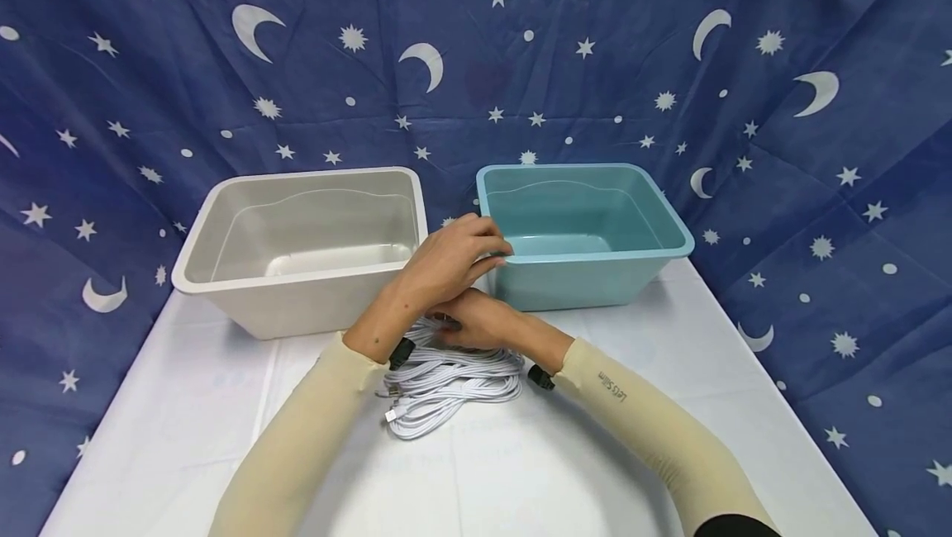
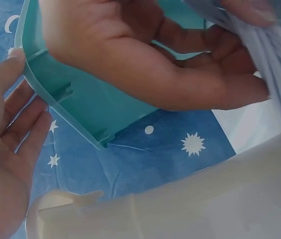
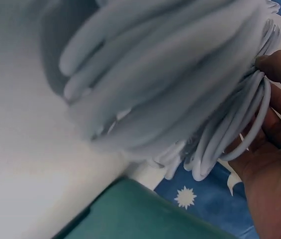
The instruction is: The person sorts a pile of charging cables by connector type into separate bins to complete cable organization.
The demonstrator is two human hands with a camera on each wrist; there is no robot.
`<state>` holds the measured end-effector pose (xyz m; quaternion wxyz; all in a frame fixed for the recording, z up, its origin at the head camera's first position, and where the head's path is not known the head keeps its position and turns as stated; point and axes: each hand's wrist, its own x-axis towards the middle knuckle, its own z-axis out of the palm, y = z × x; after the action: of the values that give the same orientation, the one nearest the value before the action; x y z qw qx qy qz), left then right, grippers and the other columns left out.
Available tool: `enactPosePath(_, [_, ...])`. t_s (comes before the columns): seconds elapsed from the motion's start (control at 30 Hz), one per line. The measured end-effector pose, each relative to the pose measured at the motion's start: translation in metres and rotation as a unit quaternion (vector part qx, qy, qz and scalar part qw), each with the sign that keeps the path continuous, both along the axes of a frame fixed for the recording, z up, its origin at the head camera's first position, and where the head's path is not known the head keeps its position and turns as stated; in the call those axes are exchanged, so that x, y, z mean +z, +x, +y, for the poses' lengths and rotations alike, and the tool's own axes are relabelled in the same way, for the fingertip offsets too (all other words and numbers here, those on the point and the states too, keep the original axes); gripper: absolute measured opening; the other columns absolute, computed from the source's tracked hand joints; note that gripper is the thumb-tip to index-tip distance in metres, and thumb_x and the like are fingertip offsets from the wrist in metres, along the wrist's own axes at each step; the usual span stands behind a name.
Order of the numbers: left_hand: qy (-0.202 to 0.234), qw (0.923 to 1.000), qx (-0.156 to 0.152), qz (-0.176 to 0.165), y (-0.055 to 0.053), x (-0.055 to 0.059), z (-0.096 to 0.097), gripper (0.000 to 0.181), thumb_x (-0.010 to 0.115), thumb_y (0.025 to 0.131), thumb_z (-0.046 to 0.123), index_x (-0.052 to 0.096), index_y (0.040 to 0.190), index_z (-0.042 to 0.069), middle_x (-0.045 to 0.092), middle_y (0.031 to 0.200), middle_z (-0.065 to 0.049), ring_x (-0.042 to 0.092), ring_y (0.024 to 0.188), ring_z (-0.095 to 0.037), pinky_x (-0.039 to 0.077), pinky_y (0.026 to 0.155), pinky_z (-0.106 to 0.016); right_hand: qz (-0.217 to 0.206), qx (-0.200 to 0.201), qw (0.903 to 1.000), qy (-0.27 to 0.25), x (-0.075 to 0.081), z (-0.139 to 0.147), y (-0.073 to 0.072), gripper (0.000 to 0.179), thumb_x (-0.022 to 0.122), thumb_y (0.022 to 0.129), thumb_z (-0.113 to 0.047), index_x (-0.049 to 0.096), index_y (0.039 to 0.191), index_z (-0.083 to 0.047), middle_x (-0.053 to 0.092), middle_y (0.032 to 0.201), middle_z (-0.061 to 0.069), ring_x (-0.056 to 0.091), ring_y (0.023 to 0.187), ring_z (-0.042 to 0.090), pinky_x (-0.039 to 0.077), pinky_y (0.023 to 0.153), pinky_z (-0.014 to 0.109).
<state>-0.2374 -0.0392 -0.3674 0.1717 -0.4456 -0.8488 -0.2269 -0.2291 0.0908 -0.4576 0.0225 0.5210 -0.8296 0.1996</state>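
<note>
My left hand (image 1: 461,252) reaches across above the right wrist to the teal bin (image 1: 587,285). In the left wrist view its thumb and fingers (image 2: 28,117) hold the bin's rim at the near left corner. Under it, my right hand (image 1: 479,318) grips a coiled bundle of white cable (image 1: 457,380) at the end nearer the bins. In the right wrist view the thumb and fingers (image 3: 279,67) pinch the gathered loops, which fill much of that view. A white plug (image 1: 391,415) shows at the coil's near left end. The left hand partly hides the right.
To the left stands a light grey bin (image 1: 297,301), its near right side close behind the left wrist. Both bins sit on a table with a white cloth (image 1: 461,487). A blue curtain (image 1: 491,49) with moons and stars hangs behind and at both sides.
</note>
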Motion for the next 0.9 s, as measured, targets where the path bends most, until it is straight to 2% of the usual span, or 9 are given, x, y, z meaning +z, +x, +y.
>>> enactPosePath(0.23, [0.000, 0.9999, 0.006, -0.009, 0.003, 0.000, -0.001, 0.016, 0.067, 0.098, 0.029, 0.076, 0.111, 0.026, 0.061, 0.108, 0.012, 0.054, 0.102, -0.006, 0.047, 0.084, -0.025, -0.001, -0.026, 0.9996, 0.011, 0.010, 0.010, 0.003, 0.024, 0.073, 0.090, -0.016, 0.067, 0.113, -0.012, 0.065, 0.104, -0.004, 0.061, 0.097, 0.011, 0.048, 0.085, 0.025])
enactPosePath(0.47, [0.000, 1.0000, 0.001, -0.006, 0.000, 0.003, -0.002, 0.016, 0.067, 0.098, 0.026, 0.077, 0.111, 0.023, 0.060, 0.108, 0.011, 0.052, 0.103, -0.008, 0.046, 0.086, -0.027, 0.012, -0.021, 0.9997, -0.007, 0.023, 0.017, 0.003, 0.022, 0.075, 0.088, -0.012, 0.067, 0.108, -0.011, 0.065, 0.101, -0.003, 0.060, 0.091, 0.010, 0.049, 0.080, 0.024])
enactPosePath(0.7, [-0.003, 0.9999, -0.003, -0.010, 0.000, 0.003, 0.000, 0.017, 0.067, 0.098, 0.027, 0.076, 0.112, 0.023, 0.061, 0.109, 0.011, 0.053, 0.103, -0.009, 0.048, 0.086, -0.029, 0.021, -0.036, 0.9991, -0.005, 0.034, 0.026, 0.008, 0.016, 0.075, 0.088, -0.013, 0.064, 0.099, -0.012, 0.058, 0.083, -0.006, 0.053, 0.072, 0.008, 0.045, 0.067, 0.023])
enactPosePath(0.77, [-0.004, 0.9999, -0.001, -0.011, 0.000, 0.003, 0.001, 0.017, 0.067, 0.098, 0.027, 0.076, 0.112, 0.023, 0.060, 0.109, 0.011, 0.053, 0.103, -0.010, 0.048, 0.086, -0.030, 0.017, -0.030, 0.9994, -0.001, 0.036, 0.029, 0.011, 0.015, 0.074, 0.089, -0.013, 0.065, 0.100, -0.012, 0.059, 0.085, -0.004, 0.054, 0.074, 0.009, 0.046, 0.068, 0.023])
enactPosePath(0.9, [-0.005, 0.9999, 0.002, -0.008, 0.000, 0.004, 0.001, 0.017, 0.068, 0.097, 0.027, 0.076, 0.111, 0.023, 0.060, 0.108, 0.011, 0.052, 0.102, -0.009, 0.046, 0.085, -0.028, 0.024, -0.021, 0.9994, 0.013, 0.042, 0.035, 0.018, 0.020, 0.071, 0.091, -0.013, 0.068, 0.109, -0.009, 0.065, 0.099, -0.001, 0.058, 0.091, 0.012, 0.049, 0.081, 0.024])
